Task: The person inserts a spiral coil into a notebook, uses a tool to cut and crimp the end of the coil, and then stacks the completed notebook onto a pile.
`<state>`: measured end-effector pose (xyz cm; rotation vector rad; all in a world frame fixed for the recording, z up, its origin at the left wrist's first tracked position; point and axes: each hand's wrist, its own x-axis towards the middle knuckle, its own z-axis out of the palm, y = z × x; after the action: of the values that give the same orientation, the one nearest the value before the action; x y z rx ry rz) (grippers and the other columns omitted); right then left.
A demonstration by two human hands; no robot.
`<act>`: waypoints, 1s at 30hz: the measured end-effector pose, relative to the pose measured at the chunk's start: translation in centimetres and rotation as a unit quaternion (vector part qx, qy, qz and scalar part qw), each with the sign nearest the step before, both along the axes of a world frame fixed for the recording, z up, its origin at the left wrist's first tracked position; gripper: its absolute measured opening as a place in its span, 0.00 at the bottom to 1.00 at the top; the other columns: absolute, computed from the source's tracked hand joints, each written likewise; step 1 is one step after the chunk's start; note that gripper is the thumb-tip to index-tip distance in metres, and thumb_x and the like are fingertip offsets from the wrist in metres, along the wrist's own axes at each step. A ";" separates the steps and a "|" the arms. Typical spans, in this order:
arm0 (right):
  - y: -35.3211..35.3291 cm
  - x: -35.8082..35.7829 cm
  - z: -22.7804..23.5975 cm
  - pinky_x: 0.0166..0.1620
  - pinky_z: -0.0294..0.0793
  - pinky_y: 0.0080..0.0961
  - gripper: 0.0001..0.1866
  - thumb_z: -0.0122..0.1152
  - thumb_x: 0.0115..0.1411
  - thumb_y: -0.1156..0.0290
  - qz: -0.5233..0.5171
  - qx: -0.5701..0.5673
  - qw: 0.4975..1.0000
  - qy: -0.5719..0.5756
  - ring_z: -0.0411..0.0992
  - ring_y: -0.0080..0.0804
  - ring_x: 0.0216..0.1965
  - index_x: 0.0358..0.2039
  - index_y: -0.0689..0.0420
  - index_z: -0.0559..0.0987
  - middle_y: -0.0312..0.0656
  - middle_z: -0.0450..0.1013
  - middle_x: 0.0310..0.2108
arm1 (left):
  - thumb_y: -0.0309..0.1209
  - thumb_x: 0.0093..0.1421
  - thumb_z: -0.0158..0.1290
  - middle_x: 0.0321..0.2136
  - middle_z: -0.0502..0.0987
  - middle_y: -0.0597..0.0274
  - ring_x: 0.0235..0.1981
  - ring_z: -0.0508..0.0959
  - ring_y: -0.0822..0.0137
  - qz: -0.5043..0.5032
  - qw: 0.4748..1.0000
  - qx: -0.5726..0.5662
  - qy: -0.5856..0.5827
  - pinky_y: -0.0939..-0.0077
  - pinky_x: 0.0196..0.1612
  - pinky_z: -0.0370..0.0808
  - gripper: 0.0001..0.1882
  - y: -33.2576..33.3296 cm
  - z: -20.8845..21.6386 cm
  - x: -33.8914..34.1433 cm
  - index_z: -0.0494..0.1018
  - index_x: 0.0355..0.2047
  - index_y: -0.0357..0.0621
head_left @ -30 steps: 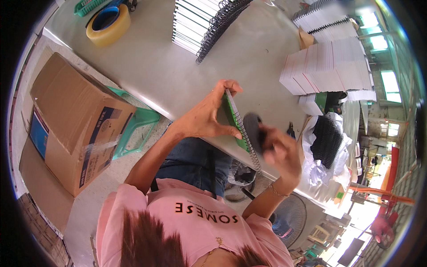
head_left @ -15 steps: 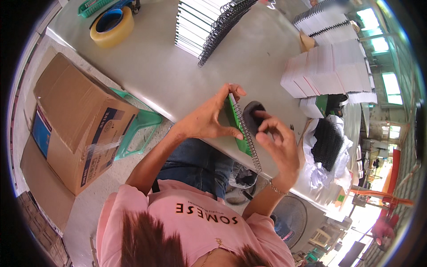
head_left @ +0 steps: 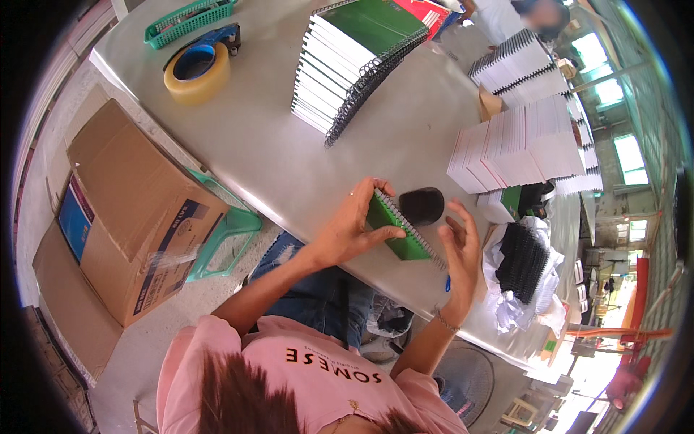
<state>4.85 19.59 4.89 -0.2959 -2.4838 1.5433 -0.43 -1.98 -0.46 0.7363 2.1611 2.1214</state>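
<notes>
A green-covered notebook (head_left: 409,249) with a metal spiral along its edge is gripped by my left hand (head_left: 353,230), with the thumb across its cover and the fingers behind. The spiral (head_left: 412,224) faces right and runs past the notebook's near end. My right hand (head_left: 463,249) is raised beside that end, its fingers curved but apart, with nothing visible between them. On the table just beyond the spiral lies a dark, rounded, flat object (head_left: 422,206); its kind is unclear. A small blue item (head_left: 448,283) shows partly behind my right hand.
A stack of spiral notebooks (head_left: 329,76) stands ahead on the grey table (head_left: 253,137). Page stacks (head_left: 510,145) and black binding coils on white wrapping (head_left: 524,260) lie right. Packing tape (head_left: 196,76) and a green basket (head_left: 189,22) are far left; a cardboard box (head_left: 144,217) sits left.
My right hand has drawn back from the dark object, which now lies apart from its fingers. The notebook stays in my left hand. The whole view has shifted, showing more of the table's far side.
</notes>
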 end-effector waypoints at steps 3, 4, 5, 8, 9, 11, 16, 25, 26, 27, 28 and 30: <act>2.5 2.8 -0.4 0.60 0.60 0.37 0.23 0.64 0.57 0.65 -0.062 0.172 0.983 -0.025 0.64 0.40 0.57 0.53 0.57 0.73 0.46 0.66 0.58 | 0.34 0.58 0.61 0.42 0.69 0.55 0.44 0.70 0.56 0.050 0.998 0.023 -0.037 0.67 0.50 0.66 0.24 1.1 0.2 0.9 0.63 0.50 0.42; 3.0 3.8 -0.8 0.61 0.59 0.39 0.25 0.64 0.58 0.64 -0.076 0.260 0.961 -0.047 0.62 0.43 0.59 0.55 0.56 0.72 0.46 0.65 0.59 | 0.33 0.59 0.59 0.42 0.69 0.56 0.43 0.70 0.56 0.065 0.997 0.035 -0.032 0.67 0.49 0.66 0.21 1.4 0.0 1.1 0.64 0.49 0.42; 3.1 4.7 -1.5 0.62 0.57 0.42 0.26 0.64 0.58 0.64 -0.129 0.299 0.942 -0.075 0.61 0.45 0.59 0.56 0.55 0.71 0.46 0.65 0.59 | 0.33 0.61 0.58 0.41 0.69 0.56 0.43 0.70 0.57 0.080 0.995 0.048 -0.028 0.67 0.49 0.66 0.19 1.5 -0.1 1.2 0.64 0.48 0.42; 3.4 6.9 -3.6 0.62 0.55 0.48 0.27 0.62 0.58 0.62 -0.230 0.373 0.890 -0.126 0.59 0.48 0.60 0.58 0.52 0.69 0.46 0.65 0.58 | 0.35 0.66 0.53 0.40 0.66 0.61 0.42 0.67 0.70 0.009 0.995 0.077 -0.056 0.76 0.49 0.65 0.17 0.9 0.0 0.9 0.63 0.49 0.40; 3.9 7.3 -4.0 0.62 0.54 0.49 0.27 0.62 0.59 0.62 -0.226 0.373 0.892 -0.119 0.59 0.47 0.61 0.58 0.51 0.69 0.46 0.64 0.58 | 0.35 0.66 0.52 0.39 0.66 0.61 0.42 0.66 0.71 0.008 0.994 0.081 -0.071 0.76 0.48 0.65 0.16 0.8 0.3 0.9 0.64 0.48 0.40; 4.7 7.5 -4.9 0.61 0.55 0.50 0.27 0.61 0.59 0.62 -0.211 0.380 0.895 -0.099 0.59 0.47 0.60 0.59 0.51 0.68 0.47 0.64 0.58 | 0.34 0.66 0.52 0.38 0.66 0.62 0.40 0.66 0.71 0.006 0.991 0.088 -0.100 0.77 0.48 0.64 0.14 0.6 0.7 1.0 0.65 0.47 0.39; 6.3 7.0 -4.8 0.55 0.67 0.37 0.25 0.60 0.61 0.65 -0.216 0.272 0.938 0.010 0.68 0.42 0.51 0.57 0.58 0.70 0.48 0.70 0.50 | 0.33 0.65 0.54 0.38 0.69 0.63 0.43 0.67 0.71 0.036 0.995 0.069 -0.059 0.77 0.50 0.64 0.14 1.1 0.3 0.7 0.68 0.46 0.38; -0.1 7.2 1.7 0.41 0.73 0.20 0.26 0.62 0.58 0.69 -0.139 -0.099 0.967 0.188 0.71 0.29 0.41 0.54 0.68 0.70 0.44 0.71 0.43 | 0.34 0.63 0.55 0.39 0.73 0.63 0.43 0.71 0.71 0.010 0.996 0.022 -0.084 0.77 0.51 0.65 0.14 -0.1 1.3 0.2 0.71 0.45 0.37; -1.1 7.2 1.7 0.41 0.73 0.20 0.26 0.62 0.57 0.70 -0.116 -0.039 0.975 0.186 0.71 0.30 0.41 0.54 0.68 0.70 0.44 0.71 0.44 | 0.34 0.63 0.55 0.39 0.74 0.62 0.43 0.71 0.71 0.004 0.996 0.008 -0.088 0.77 0.50 0.66 0.14 -0.3 1.5 0.1 0.72 0.45 0.37; -2.3 7.1 1.3 0.40 0.75 0.24 0.26 0.65 0.54 0.73 -0.119 -0.006 0.973 0.199 0.71 0.34 0.43 0.53 0.65 0.72 0.47 0.70 0.45 | 0.34 0.63 0.56 0.38 0.75 0.62 0.42 0.72 0.72 -0.001 0.996 0.001 -0.088 0.76 0.49 0.67 0.14 -0.5 1.7 0.0 0.72 0.44 0.37; -3.7 6.8 1.6 0.40 0.76 0.25 0.26 0.66 0.52 0.73 -0.086 0.063 0.976 0.190 0.71 0.35 0.43 0.53 0.64 0.73 0.47 0.71 0.45 | 0.33 0.63 0.56 0.37 0.76 0.62 0.40 0.72 0.72 -0.006 0.996 -0.005 -0.087 0.76 0.48 0.68 0.13 -0.6 1.9 -0.1 0.73 0.43 0.37; -6.6 6.3 2.7 0.40 0.77 0.28 0.27 0.68 0.49 0.75 -0.015 0.202 0.963 0.175 0.72 0.37 0.44 0.52 0.61 0.75 0.47 0.71 0.45 | 0.32 0.62 0.56 0.35 0.78 0.62 0.37 0.73 0.73 -0.005 0.997 -0.011 -0.075 0.76 0.45 0.69 0.12 -1.0 2.0 -0.2 0.75 0.42 0.37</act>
<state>11.14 13.00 7.61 0.0067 -2.4124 0.9404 -0.64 -2.99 1.50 0.5653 2.0951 2.0721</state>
